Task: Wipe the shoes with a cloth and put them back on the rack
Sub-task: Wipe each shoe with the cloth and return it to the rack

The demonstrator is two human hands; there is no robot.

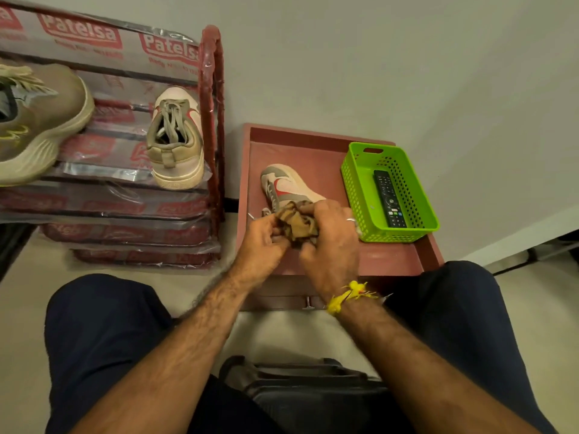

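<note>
A beige sneaker with a red swoosh (286, 183) lies on its side on a low red table (394, 258), partly hidden behind my hands. Both hands bunch a brown patterned cloth (296, 222) just in front of it: my left hand (263, 242) grips the cloth's left side and my right hand (332, 242) grips its right side. The matching sneaker (177, 139) stands heel-out on the red plastic-wrapped shoe rack (213, 89) at the left. A larger tan running shoe (37, 126) sits on the same shelf at the far left.
A green plastic basket (354, 183) holding a black remote control (390, 198) stands on the table's right side. My knees in dark trousers frame the bottom of the view, with a dark bag (307, 389) on the floor between them. A pale wall rises behind the table.
</note>
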